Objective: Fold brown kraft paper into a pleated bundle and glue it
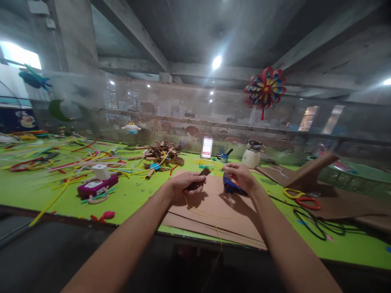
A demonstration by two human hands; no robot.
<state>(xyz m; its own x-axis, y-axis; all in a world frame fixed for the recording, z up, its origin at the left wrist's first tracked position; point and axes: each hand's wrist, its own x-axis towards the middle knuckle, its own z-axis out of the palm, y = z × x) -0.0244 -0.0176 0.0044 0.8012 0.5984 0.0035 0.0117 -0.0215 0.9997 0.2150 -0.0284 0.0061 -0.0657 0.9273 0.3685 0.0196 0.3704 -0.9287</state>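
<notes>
My left hand point(189, 182) is closed around a dark brown piece point(204, 172) that looks like a flat strip or folded stack. Thin yellow strands point(195, 208) trail below that hand onto the brown cardboard point(210, 226) and over the table's front edge. To the right, my right hand point(240, 176) is raised with thumb and fingertips pinched; anything between them is too small to make out. Beneath it, partly hidden, lies a blue tool point(231, 185) resembling a glue gun. The two hands are apart, both above the cardboard.
Brown rolled sticks point(161, 154) lie heaped behind my left hand. A purple power strip point(97, 186) and coloured stems are on the left. A phone point(207, 147) stands at the back, near a cream jar point(252, 155). Scissors point(302, 198), black cord point(314, 224) and a green basket point(351, 177) are on the right.
</notes>
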